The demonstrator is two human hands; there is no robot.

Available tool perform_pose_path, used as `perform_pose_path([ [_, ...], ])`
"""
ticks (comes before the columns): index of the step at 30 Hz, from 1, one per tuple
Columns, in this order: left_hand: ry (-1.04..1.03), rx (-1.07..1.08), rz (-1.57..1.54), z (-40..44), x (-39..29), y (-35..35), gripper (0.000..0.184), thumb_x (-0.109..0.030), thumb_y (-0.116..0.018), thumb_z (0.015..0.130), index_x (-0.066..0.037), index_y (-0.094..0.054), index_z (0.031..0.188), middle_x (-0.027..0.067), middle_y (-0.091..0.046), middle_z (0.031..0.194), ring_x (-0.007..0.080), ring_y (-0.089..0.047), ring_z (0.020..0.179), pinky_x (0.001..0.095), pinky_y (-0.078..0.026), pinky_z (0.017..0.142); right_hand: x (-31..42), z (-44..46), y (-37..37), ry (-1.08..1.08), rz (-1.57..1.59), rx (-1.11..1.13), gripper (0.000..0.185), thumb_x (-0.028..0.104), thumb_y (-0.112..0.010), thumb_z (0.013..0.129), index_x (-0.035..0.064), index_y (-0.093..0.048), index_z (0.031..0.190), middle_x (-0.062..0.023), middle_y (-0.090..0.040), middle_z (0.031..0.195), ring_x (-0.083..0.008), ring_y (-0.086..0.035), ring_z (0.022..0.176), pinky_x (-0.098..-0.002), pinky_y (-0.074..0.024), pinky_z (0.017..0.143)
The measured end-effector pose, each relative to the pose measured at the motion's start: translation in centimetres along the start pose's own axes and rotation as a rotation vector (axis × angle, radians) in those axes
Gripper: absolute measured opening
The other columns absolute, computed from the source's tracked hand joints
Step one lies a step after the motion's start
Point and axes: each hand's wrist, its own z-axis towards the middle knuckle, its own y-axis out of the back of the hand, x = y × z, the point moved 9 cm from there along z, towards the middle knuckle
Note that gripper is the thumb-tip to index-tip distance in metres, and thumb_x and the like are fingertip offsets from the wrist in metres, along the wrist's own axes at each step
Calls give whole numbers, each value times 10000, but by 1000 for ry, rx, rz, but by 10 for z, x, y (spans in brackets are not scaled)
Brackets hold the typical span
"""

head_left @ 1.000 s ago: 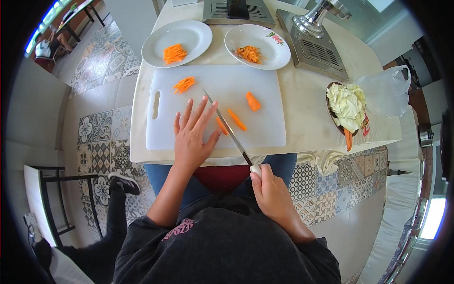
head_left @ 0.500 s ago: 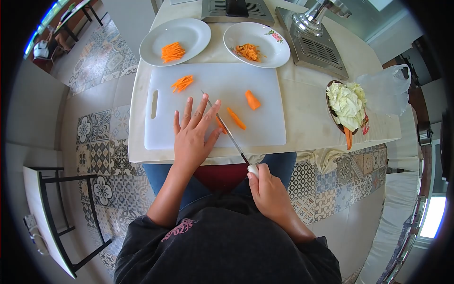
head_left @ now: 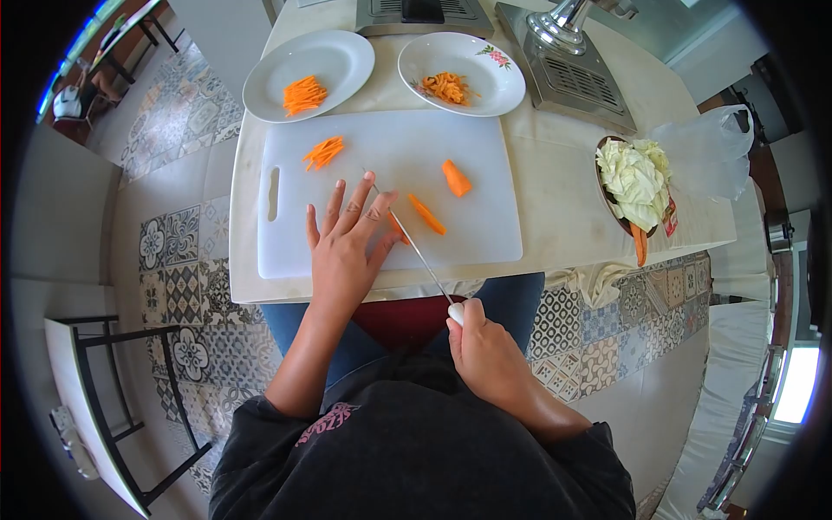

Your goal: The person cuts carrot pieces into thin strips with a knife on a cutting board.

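Observation:
My left hand (head_left: 343, 251) lies palm down over the white cutting board (head_left: 485, 238), its fingers spread. Beside its thumb and index finger is a thin carrot slice (head_left: 398, 227), partly hidden. My right hand (head_left: 487, 355) grips the white handle of a knife (head_left: 422, 256). The narrow blade slants up and left across the board, alongside that slice, with its tip near my left fingertips. Just right of the blade rests another carrot slice (head_left: 426, 214), and beyond it a carrot chunk (head_left: 456, 178). A small pile of carrot strips (head_left: 324, 153) sits at the board's upper left.
Behind the board stand a white plate (head_left: 354, 65) with carrot strips and a floral plate (head_left: 507, 82) with shredded orange bits. Metal appliances (head_left: 581, 91) line the back. To the right are a bowl of cabbage (head_left: 635, 184) with a carrot, and a plastic bag (head_left: 706, 156).
The whole view has shifted a little. My left index finger has drawn back slightly toward me, and the knife has slid a little the same way. The carrot pieces look unmoved on the board.

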Motion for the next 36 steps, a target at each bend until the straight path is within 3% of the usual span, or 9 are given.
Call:
perform_pose_path([
  [14, 2, 18, 29, 4, 5, -3, 521, -396, -723, 857, -319, -606, 1359, -37, -465, 1533, 267, -408, 1425, 579, -177, 1181, 8, 13, 17, -35, 29, 200, 260, 191, -489, 1031, -43, -402, 959, -263, -612, 625, -456, -633, 589, -516, -502, 500],
  [26, -25, -15, 45, 3, 11, -1, 576, -471, -691, 871, -340, -559, 1415, -27, -457, 1543, 266, -371, 1454, 576, -196, 1186, 6, 14, -6, -17, -62, 119, 267, 217, -481, 1032, -32, -406, 969, -247, -625, 621, -441, -649, 591, -512, -523, 500],
  [36, 28, -72, 29, 1, 12, 3, 865, -437, -763, 818, -240, -356, 1556, 24, -374, 1595, 342, -268, 1497, 564, -192, 1201, -12, 10, -9, -48, 131, 12, 292, 272, -500, 1024, -15, -449, 1035, -254, -654, 730, -471, -646, 699, -556, -511, 613],
])
